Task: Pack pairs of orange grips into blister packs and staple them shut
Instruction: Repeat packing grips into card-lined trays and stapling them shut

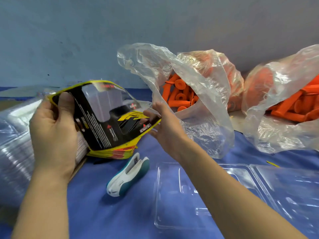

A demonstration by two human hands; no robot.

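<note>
Holding an empty pack (107, 109), left hand (53, 125) gripping it, right hand (165, 125) pinching its edge; grips (179, 95) still in bag (207, 80), stapler (127, 175) untouched, packing barely begun.

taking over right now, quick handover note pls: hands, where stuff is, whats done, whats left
Left hand: grips the left end of a pack held above the table.
Right hand: holds the pack's right edge.
Pack: printed card inside, no grips in it yet.
Grips: loose in open bags at the back right.
Stapler: on the table, untouched.
Empty shells: front right.
Cards: stacked under the pack.
Done: no finished pack in view.
Left: load a pair of grips, close, staple.
</note>
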